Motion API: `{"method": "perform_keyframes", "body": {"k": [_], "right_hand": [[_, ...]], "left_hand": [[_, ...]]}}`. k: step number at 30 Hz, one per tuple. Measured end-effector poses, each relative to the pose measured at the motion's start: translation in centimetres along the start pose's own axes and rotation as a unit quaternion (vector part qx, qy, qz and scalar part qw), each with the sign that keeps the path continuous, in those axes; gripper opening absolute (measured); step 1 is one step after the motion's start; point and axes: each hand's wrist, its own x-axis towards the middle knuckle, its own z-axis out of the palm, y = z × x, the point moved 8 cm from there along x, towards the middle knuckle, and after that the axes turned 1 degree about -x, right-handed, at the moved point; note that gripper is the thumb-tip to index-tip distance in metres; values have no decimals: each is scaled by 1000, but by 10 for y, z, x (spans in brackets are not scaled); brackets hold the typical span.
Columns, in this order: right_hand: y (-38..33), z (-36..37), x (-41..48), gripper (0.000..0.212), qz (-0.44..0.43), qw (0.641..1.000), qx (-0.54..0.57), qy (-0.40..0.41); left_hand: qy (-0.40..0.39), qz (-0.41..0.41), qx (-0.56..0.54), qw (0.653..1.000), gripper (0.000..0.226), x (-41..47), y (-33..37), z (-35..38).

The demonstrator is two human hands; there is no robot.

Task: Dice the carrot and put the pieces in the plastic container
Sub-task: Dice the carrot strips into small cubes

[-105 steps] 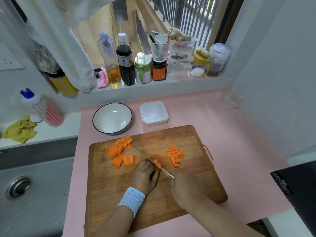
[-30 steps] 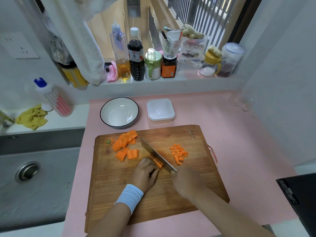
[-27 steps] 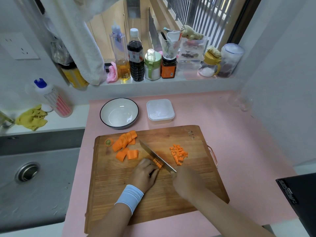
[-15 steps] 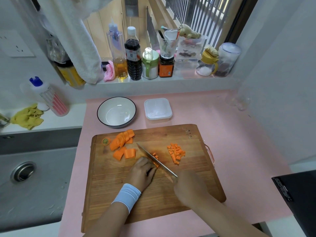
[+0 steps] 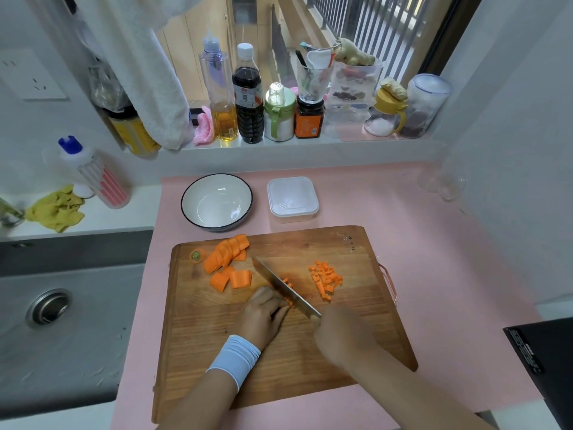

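On the wooden cutting board (image 5: 310,346), my left hand (image 5: 262,318) curls its fingers on a carrot strip (image 5: 288,301) and holds it down. My right hand (image 5: 339,336) grips the handle of a knife (image 5: 283,285), whose blade lies against the strip beside my left fingers. A few fresh dice (image 5: 286,282) lie just right of the blade. A pile of diced carrot (image 5: 325,279) sits further right. Sliced carrot chunks (image 5: 228,263) and the stem end (image 5: 197,255) lie at the board's far left. The plastic container (image 5: 293,198), lid on, stands behind the board.
A white bowl (image 5: 217,201) sits left of the container. The sink (image 5: 49,307) lies left of the pink counter (image 5: 434,259). Bottles and jars (image 5: 248,97) line the window sill. A black box (image 5: 545,364) is at the right edge, a glass (image 5: 443,181) by the right wall.
The knife has kept chopping across the carrot strip, and a few new dice now lie beside the blade. Both hands stay in place on the board.
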Motion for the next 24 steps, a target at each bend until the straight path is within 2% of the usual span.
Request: {"method": "perform_keyframes", "body": {"k": [4, 8, 12, 18, 24], "right_hand": [[3, 1, 3, 19, 9, 999, 26, -17], [2, 0, 2, 22, 8, 999, 34, -19], [2, 0, 1, 18, 9, 999, 29, -19], [1, -1, 0, 21, 5, 1000, 26, -14], [2, -3, -1, 21, 3, 999, 31, -9]], "left_hand": [[-1, 7, -4, 1000, 16, -1, 2, -2], [19, 6, -7, 1000, 3, -6, 3, -10], [54, -20, -7, 998, 5, -12, 1, -20], [-9, 3, 25, 1000, 6, -2, 6, -5], [-10, 1, 24, 1000, 8, -1, 6, -5]]}}
